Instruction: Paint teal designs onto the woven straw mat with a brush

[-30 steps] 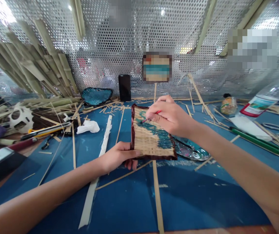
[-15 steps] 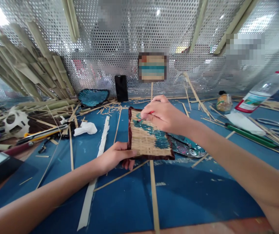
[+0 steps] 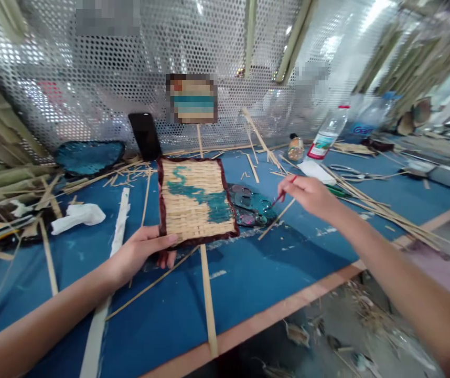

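Observation:
My left hand (image 3: 142,249) grips the lower left corner of a woven bamboo panel (image 3: 185,220), thumb on the front and fingers behind. The panel has a dark brown edging and a winding band of teal paint, and it is tilted up above the table. To its right, my right hand (image 3: 301,194) is closed on a thin red paintbrush (image 3: 277,200), whose tip is at a paint palette (image 3: 244,197). Teal and dark paint cover the palette's wells; its left end is hidden behind the panel.
A phone (image 3: 145,136) leans on the perforated metal screen (image 3: 225,31), near a blue dish (image 3: 89,156). Bamboo strips (image 3: 382,210) lie about the blue table. A plastic bottle (image 3: 329,131), a small jar (image 3: 295,148) and white tissue (image 3: 79,216) also stand or lie there.
My right hand has moved the paintbrush off the woven panel, rightward to the palette. My left hand still holds the panel. The camera view has turned to the right.

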Demonstrator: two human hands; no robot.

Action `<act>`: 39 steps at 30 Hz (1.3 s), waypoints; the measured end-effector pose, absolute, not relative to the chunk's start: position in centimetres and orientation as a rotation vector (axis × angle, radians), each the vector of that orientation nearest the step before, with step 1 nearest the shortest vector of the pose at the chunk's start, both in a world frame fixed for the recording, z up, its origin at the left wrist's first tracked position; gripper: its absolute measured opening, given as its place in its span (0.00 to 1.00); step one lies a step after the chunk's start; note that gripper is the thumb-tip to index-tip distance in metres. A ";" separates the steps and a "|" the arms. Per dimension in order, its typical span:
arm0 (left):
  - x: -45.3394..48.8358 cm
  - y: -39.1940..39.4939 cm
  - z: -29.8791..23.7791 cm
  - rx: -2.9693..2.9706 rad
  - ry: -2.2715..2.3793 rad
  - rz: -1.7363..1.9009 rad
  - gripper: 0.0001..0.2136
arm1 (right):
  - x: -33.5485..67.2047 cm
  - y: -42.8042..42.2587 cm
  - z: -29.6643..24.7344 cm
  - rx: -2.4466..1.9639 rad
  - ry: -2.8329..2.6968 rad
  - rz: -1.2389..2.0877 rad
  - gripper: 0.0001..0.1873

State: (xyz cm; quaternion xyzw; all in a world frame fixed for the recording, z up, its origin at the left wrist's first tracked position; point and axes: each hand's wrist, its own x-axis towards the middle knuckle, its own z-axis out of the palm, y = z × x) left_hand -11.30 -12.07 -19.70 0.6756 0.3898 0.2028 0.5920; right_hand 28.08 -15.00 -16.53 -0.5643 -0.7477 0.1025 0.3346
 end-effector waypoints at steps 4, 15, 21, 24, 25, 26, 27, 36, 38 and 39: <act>-11.4 -12.0 -19.8 1.547 0.899 0.488 0.19 | 28.2 -16.6 -18.7 -1.543 -1.909 0.241 0.22; -11.6 -12.0 -20.0 1.515 0.875 0.483 0.18 | 27.9 -13.9 -18.4 -1.555 -1.842 0.180 0.22; -11.7 -11.9 -20.3 1.512 0.867 0.491 0.18 | 27.9 -12.9 -19.2 -1.580 -1.834 0.180 0.23; -11.6 -11.9 -20.3 1.504 0.875 0.485 0.17 | 27.9 -12.6 -19.6 -1.560 -1.844 0.149 0.24; -11.6 -12.0 -20.2 1.502 0.876 0.483 0.17 | 27.9 -12.6 -19.7 -1.555 -1.851 0.127 0.24; -11.6 -12.0 -20.1 1.503 0.876 0.484 0.17 | 27.9 -12.6 -19.7 -1.560 -1.855 0.113 0.24; -11.6 -12.1 -20.0 1.508 0.875 0.486 0.17 | 27.8 -12.6 -19.7 -1.571 -1.857 0.111 0.24; -11.4 -12.1 -19.7 1.544 0.859 0.473 0.19 | 25.1 -15.0 -16.0 -1.464 -1.912 0.097 0.21; -11.4 -12.0 -19.8 1.540 0.855 0.477 0.19 | 25.0 -15.2 -16.3 -1.456 -2.051 0.195 0.20; -11.4 -12.0 -19.8 1.540 0.851 0.477 0.19 | 25.0 -15.2 -16.7 -1.468 -2.098 0.174 0.20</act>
